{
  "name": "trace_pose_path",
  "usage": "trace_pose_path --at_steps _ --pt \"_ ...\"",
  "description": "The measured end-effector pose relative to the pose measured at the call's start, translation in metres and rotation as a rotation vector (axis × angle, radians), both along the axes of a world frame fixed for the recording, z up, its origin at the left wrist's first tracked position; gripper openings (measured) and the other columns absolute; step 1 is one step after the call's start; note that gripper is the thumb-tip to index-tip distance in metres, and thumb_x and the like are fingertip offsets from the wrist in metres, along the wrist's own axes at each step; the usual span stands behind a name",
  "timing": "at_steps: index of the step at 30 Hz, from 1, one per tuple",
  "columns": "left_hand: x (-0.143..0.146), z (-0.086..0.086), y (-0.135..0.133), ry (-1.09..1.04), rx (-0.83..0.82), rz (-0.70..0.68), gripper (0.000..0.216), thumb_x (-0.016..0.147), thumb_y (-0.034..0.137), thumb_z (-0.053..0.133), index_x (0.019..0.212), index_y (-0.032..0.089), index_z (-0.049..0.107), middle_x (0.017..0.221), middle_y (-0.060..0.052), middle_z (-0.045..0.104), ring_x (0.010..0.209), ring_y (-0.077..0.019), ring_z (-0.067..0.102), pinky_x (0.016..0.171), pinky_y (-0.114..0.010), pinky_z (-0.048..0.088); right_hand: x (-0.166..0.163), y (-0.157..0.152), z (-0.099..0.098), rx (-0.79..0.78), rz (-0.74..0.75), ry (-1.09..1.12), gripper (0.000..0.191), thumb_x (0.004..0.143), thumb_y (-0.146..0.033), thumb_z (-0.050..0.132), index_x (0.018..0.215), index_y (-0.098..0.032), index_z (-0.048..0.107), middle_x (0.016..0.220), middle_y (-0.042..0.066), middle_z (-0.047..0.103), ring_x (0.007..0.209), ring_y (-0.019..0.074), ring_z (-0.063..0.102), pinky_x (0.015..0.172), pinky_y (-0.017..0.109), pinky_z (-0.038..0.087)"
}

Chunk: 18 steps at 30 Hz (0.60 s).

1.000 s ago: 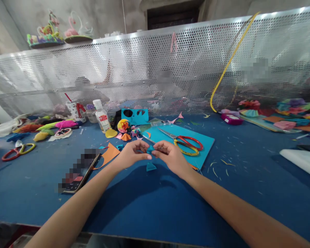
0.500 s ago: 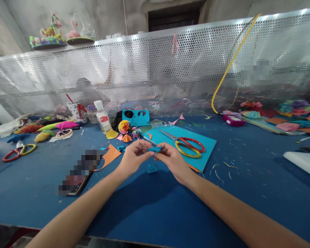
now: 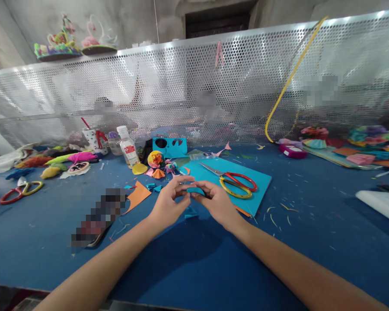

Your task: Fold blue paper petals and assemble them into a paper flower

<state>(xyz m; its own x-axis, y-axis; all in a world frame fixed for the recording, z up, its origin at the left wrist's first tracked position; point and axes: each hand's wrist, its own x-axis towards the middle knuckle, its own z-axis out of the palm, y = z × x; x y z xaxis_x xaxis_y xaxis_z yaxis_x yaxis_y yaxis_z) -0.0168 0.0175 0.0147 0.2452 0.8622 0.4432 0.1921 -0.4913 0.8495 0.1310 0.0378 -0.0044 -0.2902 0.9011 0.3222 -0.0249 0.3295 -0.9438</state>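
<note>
- Paper piece [image 3: 196,190], small, blue and curved, sits between my two hands, above the dark blue tabletop [image 3: 168,268] and apart from it.
- My left hand [image 3: 169,201] has thumb and fingers clamped on its left end (the curl of the hand hides part of that grip).
- My right hand [image 3: 216,200] pinches the other end, fingers bent and closed on the paper.
- I judge the step in hand to be bending or creasing this piece by fingertip; the exact fold is too small to tell.
- The next move, as I read it, calls for level grips and a light, even press, since thin paper could crease askew.
- Just below my hands, a small folded blue paper bit [image 3: 191,212] lies on the tabletop.
- Beyond my right hand, metal scissors with red and yellow handles [image 3: 222,175] rest on a flat bright-blue sheet [image 3: 262,185].
</note>
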Motion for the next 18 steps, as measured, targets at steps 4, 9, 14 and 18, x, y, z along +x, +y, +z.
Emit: trace_pose_path --at_steps 4,9,14,18 --pt "-0.001 -0.002 0.004 0.029 0.070 0.131 0.031 0.073 0.021 0.061 0.102 0.019 0.052 0.096 -0.006 0.060 0.092 -0.0175 0.058 0.079 -0.029 0.049 0.002 -0.002 0.003 0.057 -0.081 -0.035 0.023 0.075 -0.023 0.056 0.098 -0.020 0.059 0.099 0.006 0.065 0.090 0.0209 0.061 0.075 0.035 0.048" --pt "-0.002 0.000 0.005 0.079 0.016 0.160 0.020 0.077 0.023 0.055 0.096 0.017 0.054 0.078 -0.003 0.060 0.075 -0.0140 0.060 0.071 -0.027 0.050 0.003 -0.003 0.004 0.095 -0.141 -0.113 0.024 0.074 -0.030 0.059 0.096 -0.019 0.062 0.086 0.003 0.065 0.068 0.0163 0.057 0.060 0.029 0.046" --pt "-0.003 0.005 0.003 0.179 -0.002 0.175 0.019 0.078 0.021 0.051 0.096 0.016 0.055 0.084 -0.005 0.062 0.077 -0.0141 0.060 0.070 -0.026 0.048 0.004 -0.002 0.002 0.108 -0.152 -0.176 0.022 0.074 -0.032 0.058 0.090 -0.019 0.064 0.070 0.000 0.061 0.054 0.0123 0.048 0.050 0.025 0.039" --pt "-0.014 0.006 0.006 0.333 -0.046 0.117 0.017 0.073 0.030 0.059 0.085 0.019 0.063 0.076 -0.003 0.064 0.068 -0.0161 0.058 0.057 -0.025 0.044 0.007 0.000 0.004 0.105 -0.181 -0.196 0.020 0.072 -0.031 0.058 0.086 -0.018 0.063 0.073 0.002 0.061 0.062 0.0149 0.052 0.056 0.027 0.042"
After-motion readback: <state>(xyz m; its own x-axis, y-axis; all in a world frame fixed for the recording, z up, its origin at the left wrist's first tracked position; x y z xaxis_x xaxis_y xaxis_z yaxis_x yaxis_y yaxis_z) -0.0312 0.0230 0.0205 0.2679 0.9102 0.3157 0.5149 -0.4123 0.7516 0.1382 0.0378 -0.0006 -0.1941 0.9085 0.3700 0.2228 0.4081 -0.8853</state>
